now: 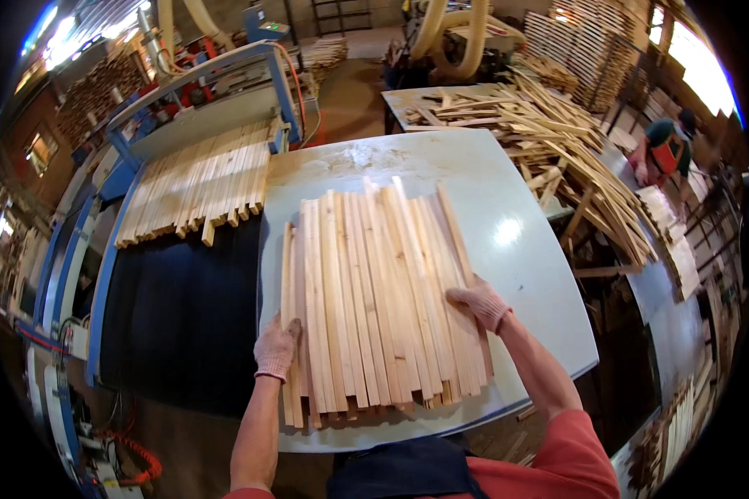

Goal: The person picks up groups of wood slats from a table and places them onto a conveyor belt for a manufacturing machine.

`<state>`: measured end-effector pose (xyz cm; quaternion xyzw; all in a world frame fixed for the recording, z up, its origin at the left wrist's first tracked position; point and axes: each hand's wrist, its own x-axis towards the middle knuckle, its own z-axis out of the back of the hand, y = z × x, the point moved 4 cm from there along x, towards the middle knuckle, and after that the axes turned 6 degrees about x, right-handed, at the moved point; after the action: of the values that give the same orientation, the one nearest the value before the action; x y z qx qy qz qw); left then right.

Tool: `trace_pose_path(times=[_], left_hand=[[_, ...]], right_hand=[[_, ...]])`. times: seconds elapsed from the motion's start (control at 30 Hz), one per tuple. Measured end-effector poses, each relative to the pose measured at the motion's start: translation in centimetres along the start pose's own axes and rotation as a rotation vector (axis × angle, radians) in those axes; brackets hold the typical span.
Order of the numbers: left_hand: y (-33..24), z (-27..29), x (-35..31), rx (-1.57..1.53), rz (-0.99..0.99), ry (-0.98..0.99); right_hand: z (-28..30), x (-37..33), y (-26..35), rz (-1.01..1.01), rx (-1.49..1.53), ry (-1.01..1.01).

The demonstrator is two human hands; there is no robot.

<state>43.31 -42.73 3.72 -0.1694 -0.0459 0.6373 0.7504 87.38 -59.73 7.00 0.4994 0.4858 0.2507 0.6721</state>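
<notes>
A broad bundle of pale wooden strips (374,291) lies on the light grey worktop (533,274) directly in front of the person, the strips side by side and running away from the body, their near ends uneven and close to the worktop's near edge. The two hands are apart, one at each side of the bundle: the left hand (276,345), in a pinkish knit glove, touches the left edge near its lower end, while the right hand (478,304), gloved alike, rests against the right edge somewhat farther up, its thumb lying over the wood; whether the fingers close around the outer strips cannot be told, since they are partly hidden. At the far right of the bundle one strip leans at a slant, its far end a little apart from its neighbours. Left of the worktop, a second row of wooden strips (200,179) lies beneath a blue machine frame (283,96), on the far part of a black conveyor belt (179,316). Beyond the worktop to the right, loose slats (558,141) are heaped crosswise in a jumble, and past them a co-worker (670,154) in dark and red clothing bends over pale boards (667,229). Thick beige ducts (476,41) hang in the background, and a red coiled hose (148,464) sits at lower left
</notes>
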Motion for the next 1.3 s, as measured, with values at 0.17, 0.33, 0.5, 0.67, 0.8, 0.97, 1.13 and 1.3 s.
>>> trace_pose_path(times=[0.17,0.33,0.5,0.67,0.8,0.97,1.13,1.3], left_hand=[[2.6,1.7,-1.4,-0.071,-0.048,-0.141],[2.7,2.3,-3.4,-0.246,-0.169,-0.231],[5.2,1.1,-4.9,-0.252,-0.364,-0.396],[5.7,-0.5,-4.6,-0.269,-0.532,-0.567],[6.1,0.1,-4.8,-0.350,-0.439,-0.475],[6.6,0.1,-5.1,-0.398,-0.329,-0.418],[6.3,0.6,-5.4,-0.388,-0.299,-0.329],[6.2,0.8,-5.7,-0.460,-0.290,-0.252]], right_hand=[[-2.5,3.3,1.1,-0.027,-0.783,-0.212],[-4.1,2.6,1.6,-0.087,-0.891,-0.490],[-5.7,2.8,0.3,0.036,-1.042,-0.558],[-4.7,4.0,-1.8,0.265,-1.406,-0.427],[-4.3,5.0,-2.2,0.334,-1.387,-0.498],[-4.0,5.4,-1.9,0.184,-1.105,-0.545],[-3.5,5.0,-1.8,0.143,-0.878,-0.564],[-3.2,5.4,-2.2,0.149,-0.797,-0.565]])
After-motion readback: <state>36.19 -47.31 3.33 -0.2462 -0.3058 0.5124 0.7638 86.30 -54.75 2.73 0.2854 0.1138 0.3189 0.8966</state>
